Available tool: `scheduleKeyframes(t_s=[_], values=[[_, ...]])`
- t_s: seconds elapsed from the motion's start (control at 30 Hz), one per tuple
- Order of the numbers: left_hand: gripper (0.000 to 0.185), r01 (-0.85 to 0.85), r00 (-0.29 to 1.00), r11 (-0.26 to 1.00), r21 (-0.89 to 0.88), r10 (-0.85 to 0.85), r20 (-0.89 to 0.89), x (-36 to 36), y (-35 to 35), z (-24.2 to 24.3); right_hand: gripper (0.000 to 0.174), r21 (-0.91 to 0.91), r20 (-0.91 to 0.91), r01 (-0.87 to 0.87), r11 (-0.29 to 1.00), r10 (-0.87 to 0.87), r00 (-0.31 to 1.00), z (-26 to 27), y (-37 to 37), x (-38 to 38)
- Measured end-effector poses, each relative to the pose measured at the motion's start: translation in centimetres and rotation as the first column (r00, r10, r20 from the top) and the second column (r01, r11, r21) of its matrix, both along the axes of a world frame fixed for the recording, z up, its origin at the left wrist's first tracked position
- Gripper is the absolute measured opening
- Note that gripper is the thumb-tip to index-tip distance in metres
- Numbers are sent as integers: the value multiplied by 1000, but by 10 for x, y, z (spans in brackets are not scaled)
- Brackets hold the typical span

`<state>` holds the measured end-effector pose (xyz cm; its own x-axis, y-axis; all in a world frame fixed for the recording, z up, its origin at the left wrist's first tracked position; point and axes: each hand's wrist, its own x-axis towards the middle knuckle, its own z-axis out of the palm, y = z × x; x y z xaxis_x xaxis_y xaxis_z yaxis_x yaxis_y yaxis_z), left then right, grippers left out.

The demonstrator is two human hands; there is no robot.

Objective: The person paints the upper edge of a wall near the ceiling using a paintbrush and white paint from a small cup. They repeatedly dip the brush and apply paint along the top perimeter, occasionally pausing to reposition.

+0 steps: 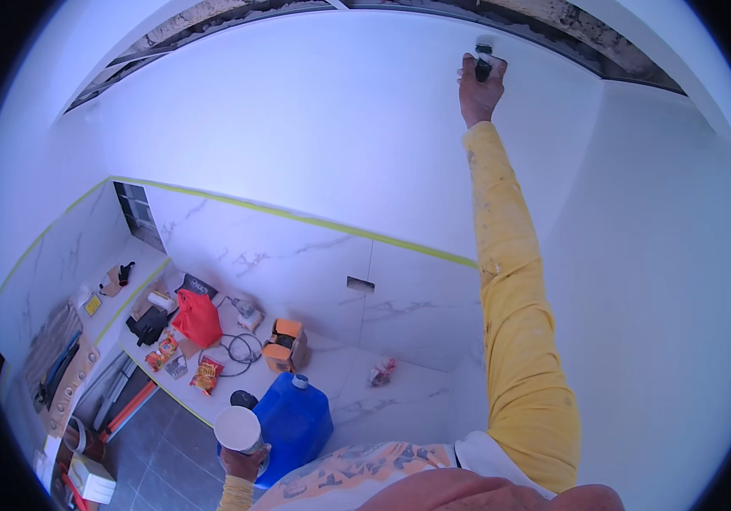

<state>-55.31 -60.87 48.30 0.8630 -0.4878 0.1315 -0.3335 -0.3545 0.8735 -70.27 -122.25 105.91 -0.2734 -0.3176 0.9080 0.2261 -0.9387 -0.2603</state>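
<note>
High on the white wall [289, 121], my right hand [480, 96] grips a dark-handled tool [483, 67], likely a paintbrush. The tool's head touches the wall just below the ceiling opening; its bristles are hard to make out. At waist height on the left, my left hand [245, 461] holds a cup [238, 429] filled with a white substance that looks like paint. A blue plastic jerrycan [295, 421] stands right beside that hand, partly behind it.
Yellow-green masking tape [314, 220] runs along the top of the marble-look tiles [263, 255]. On the counter lie a red bag [197, 318], snack packets [207, 373], a coiled cable [244, 354], a power tool [247, 313] and an orange-and-black box [285, 345]. Above, the ceiling opening [544, 32] shows rough concrete.
</note>
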Motion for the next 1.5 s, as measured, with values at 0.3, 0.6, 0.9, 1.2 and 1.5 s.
scheduleKeyframes(t_s=[0.3,0.6,0.9,1.2,1.5], values=[[86,21,1000,1000,0,-21,23,0,-1,7,18,108,168,-114,988,94,981,-6,-4,-37],[88,20,1000,1000,0,-20,4,-1,-1,13,25,21,147,-27,999,24,989,-4,-4,5],[88,24,1000,999,44,-23,-9,-5,-1,25,25,23,46,-133,991,132,990,0,11,65],[76,27,1000,999,18,-27,15,-9,-5,41,29,2,-92,-66,998,66,994,5,22,141],[75,63,996,997,-38,-65,-56,-9,-5,48,30,4,-280,-110,994,107,954,16,36,211]])
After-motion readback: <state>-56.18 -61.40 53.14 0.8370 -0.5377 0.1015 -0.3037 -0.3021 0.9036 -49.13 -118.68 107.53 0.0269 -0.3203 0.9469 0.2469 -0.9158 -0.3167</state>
